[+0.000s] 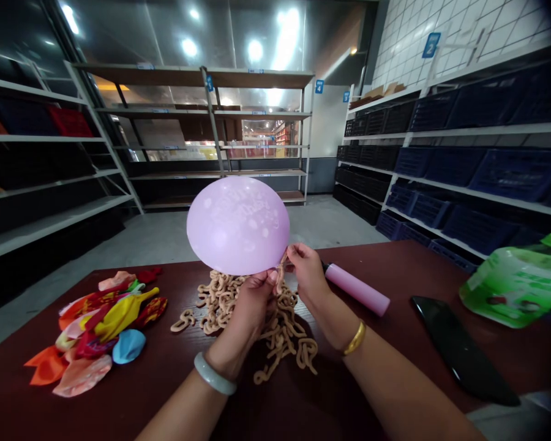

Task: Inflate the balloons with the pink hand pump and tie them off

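Observation:
An inflated light-purple balloon (237, 225) with faint white print floats above the table, its neck low at the right. My left hand (256, 297) is closed in a pinch at the balloon's neck. Just right of it, my right hand (305, 264) pinches a tan cord-like strand (281, 274) close to the neck. Whether the strand goes around the neck is hidden by the fingers. Beneath my hands lies a heap of tan twisted strands (223, 297), some looped and tangled.
Limp coloured balloons (119, 315) lie on the dark red table (174, 380) at left. On the right are a pink hand pump (358, 289), a black phone (461, 349) and a green-and-white pouch (514, 285). Beyond stand shelves (266, 79) and blue crates (509, 174).

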Demonstrator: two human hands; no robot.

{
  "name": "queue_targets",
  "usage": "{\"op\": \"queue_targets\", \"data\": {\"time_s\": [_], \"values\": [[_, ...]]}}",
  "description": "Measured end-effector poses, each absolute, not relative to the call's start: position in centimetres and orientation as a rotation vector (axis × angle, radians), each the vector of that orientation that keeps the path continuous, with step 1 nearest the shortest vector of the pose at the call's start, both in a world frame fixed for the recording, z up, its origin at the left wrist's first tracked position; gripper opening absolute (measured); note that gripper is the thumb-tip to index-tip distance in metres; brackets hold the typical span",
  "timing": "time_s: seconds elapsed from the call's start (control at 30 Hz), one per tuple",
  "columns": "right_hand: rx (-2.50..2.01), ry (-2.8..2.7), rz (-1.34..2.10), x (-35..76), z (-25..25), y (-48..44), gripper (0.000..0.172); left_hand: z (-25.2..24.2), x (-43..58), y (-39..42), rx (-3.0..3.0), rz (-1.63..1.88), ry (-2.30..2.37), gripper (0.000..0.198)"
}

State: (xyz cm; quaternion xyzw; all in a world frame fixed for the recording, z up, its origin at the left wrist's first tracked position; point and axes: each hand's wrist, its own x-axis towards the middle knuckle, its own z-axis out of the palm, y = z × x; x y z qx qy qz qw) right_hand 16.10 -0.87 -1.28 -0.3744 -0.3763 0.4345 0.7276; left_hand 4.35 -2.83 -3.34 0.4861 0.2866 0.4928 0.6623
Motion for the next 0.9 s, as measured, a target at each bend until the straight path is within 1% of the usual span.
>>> {"op": "queue_targets", "data": {"time_s": [0.1,0.23,0.3,0.4,0.53,0.63,0.73,0.83,0.9], "values": [[-0.808,-0.812,1.016,16.2,-1.2,-0.9,0.027,-3.2,4.5,-3.0,1.002,1.129,0.599,0.034],[-0.792,-0.916,1.203,15.3,-1.5,-1.3,0.030,-3.3,3.9,-2.5,0.919,1.266,0.617,0.029],[-0.784,-1.007,1.320,14.8,-1.9,-1.5,0.031,-3.5,3.5,-2.0,0.925,1.328,0.645,0.028],[-0.769,-1.091,1.386,14.4,-2.5,-1.6,0.031,-4.0,3.3,-1.4,1.026,1.328,0.755,0.032],[-0.804,-0.971,1.371,14.4,-3.2,-1.2,0.034,-4.5,3.4,-1.1,1.198,1.240,0.906,0.039],[-0.856,-0.905,1.270,14.6,-3.4,-0.6,0.035,-4.5,3.1,-0.8,1.326,1.222,0.956,0.039],[-0.912,-0.884,1.121,15.2,-3.6,0.3,0.035,-4.3,2.2,-0.1,1.463,1.290,1.032,0.038],[-0.976,-0.865,1.083,15.8,-3.8,1.5,0.036,-4.1,1.5,0.3,1.443,1.368,1.084,0.038],[-1.038,-0.837,1.079,16.0,-4.0,2.8,0.036,-4.0,1.4,0.1,1.439,1.401,1.103,0.035]]}}
